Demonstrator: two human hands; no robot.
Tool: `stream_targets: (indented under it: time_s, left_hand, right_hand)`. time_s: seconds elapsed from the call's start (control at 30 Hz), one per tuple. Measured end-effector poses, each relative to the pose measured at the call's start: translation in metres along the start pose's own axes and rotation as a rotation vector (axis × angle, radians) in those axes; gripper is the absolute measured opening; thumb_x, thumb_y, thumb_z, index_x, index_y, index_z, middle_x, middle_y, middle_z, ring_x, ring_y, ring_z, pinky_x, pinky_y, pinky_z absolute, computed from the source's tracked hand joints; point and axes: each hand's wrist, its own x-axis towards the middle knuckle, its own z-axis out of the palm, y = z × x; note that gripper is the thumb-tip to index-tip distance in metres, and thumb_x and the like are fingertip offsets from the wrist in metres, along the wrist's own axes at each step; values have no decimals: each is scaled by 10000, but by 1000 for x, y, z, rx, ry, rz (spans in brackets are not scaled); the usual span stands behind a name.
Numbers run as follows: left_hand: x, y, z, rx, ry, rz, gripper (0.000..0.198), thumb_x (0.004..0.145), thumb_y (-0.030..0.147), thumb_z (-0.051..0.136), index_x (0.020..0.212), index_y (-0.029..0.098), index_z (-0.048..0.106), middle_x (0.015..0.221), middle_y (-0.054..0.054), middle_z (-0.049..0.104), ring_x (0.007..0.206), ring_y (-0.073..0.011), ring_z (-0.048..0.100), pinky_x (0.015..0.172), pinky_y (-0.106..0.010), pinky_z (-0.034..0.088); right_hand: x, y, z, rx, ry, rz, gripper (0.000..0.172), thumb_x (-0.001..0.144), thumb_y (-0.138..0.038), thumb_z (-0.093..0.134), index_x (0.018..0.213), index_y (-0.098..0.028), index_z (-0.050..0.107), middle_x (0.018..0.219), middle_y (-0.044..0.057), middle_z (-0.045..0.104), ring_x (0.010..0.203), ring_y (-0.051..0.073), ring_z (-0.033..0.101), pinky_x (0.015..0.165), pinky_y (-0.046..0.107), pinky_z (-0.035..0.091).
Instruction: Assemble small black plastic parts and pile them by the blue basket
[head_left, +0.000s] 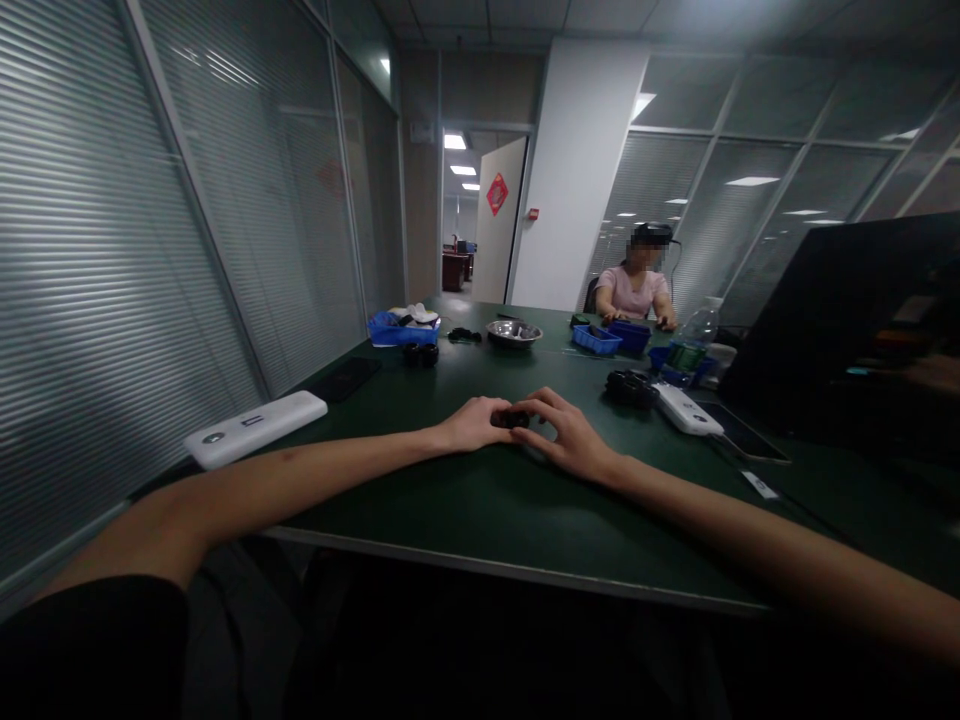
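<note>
Tabletop (450, 500), dark green, under our left hand (474, 425), which pinches a small black part (512, 419); our right hand (571, 438) curls at its right end, gripping or not, we can't tell! Slatted blinds (270, 190) rise left of our hands, open door (498, 255) well beyond them. Red door sign (497, 194), green bottle label (684, 358): we can't read either.

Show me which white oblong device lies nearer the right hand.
The white device near the clear bottle; the other white device, far left, lies farther from the right hand.
</note>
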Motion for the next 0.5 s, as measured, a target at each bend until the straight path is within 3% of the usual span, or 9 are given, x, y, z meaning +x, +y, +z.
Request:
stream_targets:
  time_s: [0.17, 0.5]
  left_hand:
    - [0, 0, 0, 37, 19, 12, 435, 789, 492, 747, 1014, 122, 708, 813, -23, 652, 748, -165, 580, 646, -256, 388]
    - [0, -4, 1, -26, 14, 20, 495, 772, 518, 771, 1072, 130, 701, 815, -13, 652, 728, -148, 572, 646, -249, 395]
  right_hand:
    - [1, 2, -1, -20, -23, -10, 278, 1002, -315, 581, 1272, -257, 623, 1143, 95, 599, 1005, 243, 620, 880, 408, 550]
    - [-1, -1, -5, -25, -53, -101, 302, 974, -163, 538, 1259, -242, 595, 1191, 88, 671, 1101, 264, 600, 973, 467, 522]
